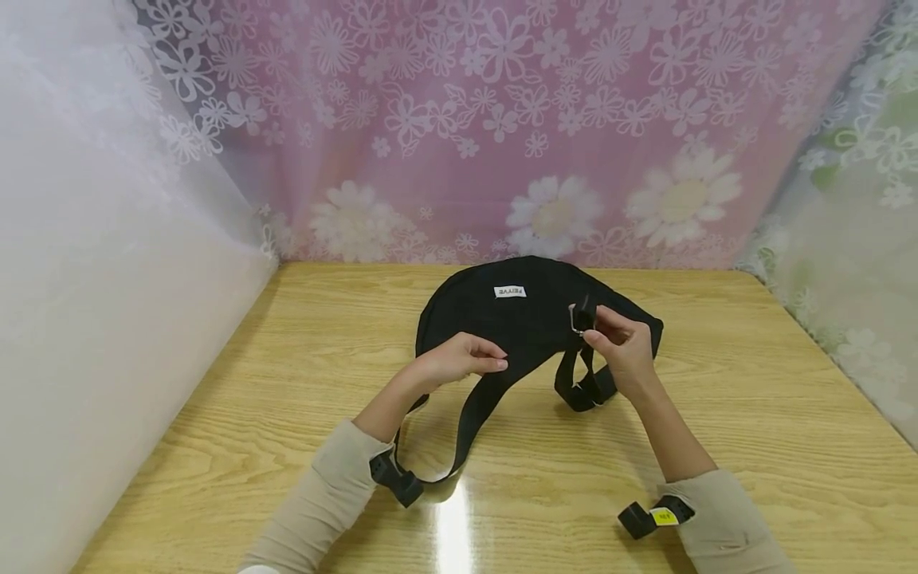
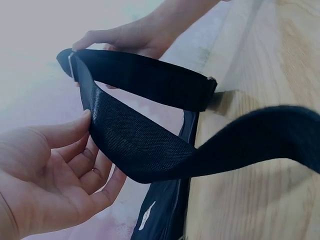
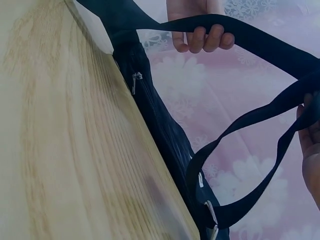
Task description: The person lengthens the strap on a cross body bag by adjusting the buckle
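Observation:
A black bag (image 1: 466, 327) with a small white label (image 1: 510, 292) lies on the table, its lettering upside down in the head view. My left hand (image 1: 459, 359) pinches the black webbing strap (image 2: 130, 140) between thumb and fingers, in front of the bag. To its right, my right hand (image 1: 624, 351) holds the strap up by a metal slider buckle (image 1: 574, 319), where the webbing folds over. A lower strap loop (image 1: 574, 396) hangs beneath that hand. The right wrist view shows a zipper pull (image 3: 136, 82) and a metal ring (image 3: 212, 215) on the bag.
The wood-grain table (image 1: 287, 414) carries the bag near its back edge. Behind it hangs a pink floral curtain (image 1: 445, 159), with pale sheeting (image 1: 129, 223) on the left. Black wrist devices sit at the left cuff (image 1: 396, 478) and right cuff (image 1: 656, 516).

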{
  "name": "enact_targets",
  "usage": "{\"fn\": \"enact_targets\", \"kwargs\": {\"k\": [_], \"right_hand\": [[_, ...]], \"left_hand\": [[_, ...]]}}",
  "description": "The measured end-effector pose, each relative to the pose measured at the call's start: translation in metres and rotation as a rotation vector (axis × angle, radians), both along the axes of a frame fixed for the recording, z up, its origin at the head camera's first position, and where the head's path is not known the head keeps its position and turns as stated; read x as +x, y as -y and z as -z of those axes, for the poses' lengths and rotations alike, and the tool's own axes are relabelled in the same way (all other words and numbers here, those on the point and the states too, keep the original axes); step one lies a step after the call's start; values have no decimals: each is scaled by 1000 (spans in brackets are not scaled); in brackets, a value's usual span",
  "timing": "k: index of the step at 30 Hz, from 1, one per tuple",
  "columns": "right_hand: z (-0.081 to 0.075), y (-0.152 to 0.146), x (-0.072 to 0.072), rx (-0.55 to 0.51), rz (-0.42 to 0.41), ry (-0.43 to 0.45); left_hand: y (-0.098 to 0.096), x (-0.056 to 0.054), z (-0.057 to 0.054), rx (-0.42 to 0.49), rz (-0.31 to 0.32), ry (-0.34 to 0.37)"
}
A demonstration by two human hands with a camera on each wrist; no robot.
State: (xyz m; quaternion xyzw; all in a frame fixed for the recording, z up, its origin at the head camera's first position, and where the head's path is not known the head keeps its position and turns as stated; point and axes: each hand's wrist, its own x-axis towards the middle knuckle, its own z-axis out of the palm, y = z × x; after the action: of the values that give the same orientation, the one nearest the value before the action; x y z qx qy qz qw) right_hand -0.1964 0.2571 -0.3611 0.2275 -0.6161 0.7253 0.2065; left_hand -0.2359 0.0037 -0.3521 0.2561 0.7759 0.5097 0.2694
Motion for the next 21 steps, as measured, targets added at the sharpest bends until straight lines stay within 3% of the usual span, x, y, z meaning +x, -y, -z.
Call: {"fn": "enact_targets", "kwargs": {"k": [5,12,18,21], "right_hand": [[1,1,-2,-13,4,-45],[-2,-2,-6,-242,-107,-89],[-4,-4,-5,-193,-156,-82],[-7,-7,-3,-118,-136,-64]], "left_hand": [[2,0,2,-12,27,-3],[7,-2,11,-57,48,-41],[14,-3,13,-74,45,-62],[17,-2,9,-85,37,-64]]}}
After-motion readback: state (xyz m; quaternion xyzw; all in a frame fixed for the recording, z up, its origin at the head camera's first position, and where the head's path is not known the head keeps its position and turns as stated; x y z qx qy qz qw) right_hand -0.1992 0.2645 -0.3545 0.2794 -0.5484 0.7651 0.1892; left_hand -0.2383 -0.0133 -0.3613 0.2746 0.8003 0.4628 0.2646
